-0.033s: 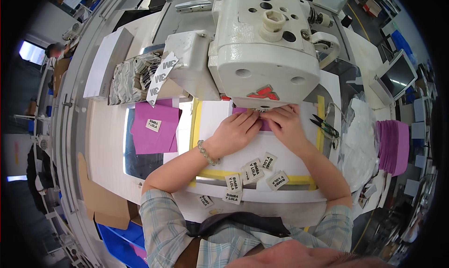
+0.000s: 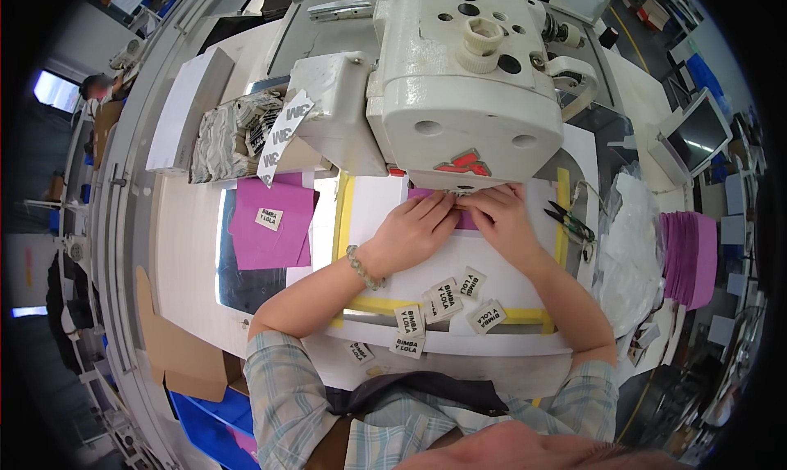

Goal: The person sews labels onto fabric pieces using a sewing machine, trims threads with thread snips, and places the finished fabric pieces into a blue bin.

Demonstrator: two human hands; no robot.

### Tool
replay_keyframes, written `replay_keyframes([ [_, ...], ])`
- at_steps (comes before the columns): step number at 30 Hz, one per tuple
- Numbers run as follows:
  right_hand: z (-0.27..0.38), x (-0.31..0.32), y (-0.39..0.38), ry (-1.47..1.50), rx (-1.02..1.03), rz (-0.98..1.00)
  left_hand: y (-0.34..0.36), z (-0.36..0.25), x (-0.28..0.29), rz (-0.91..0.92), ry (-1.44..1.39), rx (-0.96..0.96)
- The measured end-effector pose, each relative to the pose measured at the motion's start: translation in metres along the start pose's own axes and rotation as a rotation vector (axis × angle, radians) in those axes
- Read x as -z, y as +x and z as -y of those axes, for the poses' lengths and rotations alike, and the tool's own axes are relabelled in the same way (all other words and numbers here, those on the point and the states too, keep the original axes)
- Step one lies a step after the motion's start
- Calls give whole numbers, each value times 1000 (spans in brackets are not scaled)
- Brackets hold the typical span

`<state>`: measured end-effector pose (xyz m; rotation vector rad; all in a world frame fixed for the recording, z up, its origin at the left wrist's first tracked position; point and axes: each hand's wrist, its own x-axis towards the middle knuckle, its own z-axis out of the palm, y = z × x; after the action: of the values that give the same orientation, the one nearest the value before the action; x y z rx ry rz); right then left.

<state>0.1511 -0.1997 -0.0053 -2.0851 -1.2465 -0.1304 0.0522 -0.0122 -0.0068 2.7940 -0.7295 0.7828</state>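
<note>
A purple fabric piece (image 2: 466, 220) lies under the head of a white sewing machine (image 2: 471, 118). Both my hands hold it close below the needle area, with fingertips nearly meeting. My left hand (image 2: 420, 227) comes in from the left, its fingers bent and pressed down on the fabric. From the right, my right hand (image 2: 498, 222) bears on the same piece, fingers curled in. The machine head and my fingers hide the needle and whatever lies right at the fingertips. Several small cream printed labels (image 2: 443, 298) are scattered between my forearms.
More purple pieces (image 2: 270, 245) with a cream label on top lie at left. Behind them stands a box of labels (image 2: 229, 138). Dark-handled snips (image 2: 571, 222) lie right of my right hand, near a clear plastic bag (image 2: 630, 249) and a purple stack (image 2: 689, 257).
</note>
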Motion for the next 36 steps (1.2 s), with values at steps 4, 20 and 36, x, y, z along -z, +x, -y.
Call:
replay_keyframes([
  [4, -6, -2, 4, 25, -5, -5, 1, 2, 0, 31, -3, 15],
  [20, -19, 2, -4, -115, 201, -69, 1, -8, -1, 82, 44, 28],
  [36, -7, 11, -4, -186, 174, 30, 2, -11, 1, 191, -59, 196],
])
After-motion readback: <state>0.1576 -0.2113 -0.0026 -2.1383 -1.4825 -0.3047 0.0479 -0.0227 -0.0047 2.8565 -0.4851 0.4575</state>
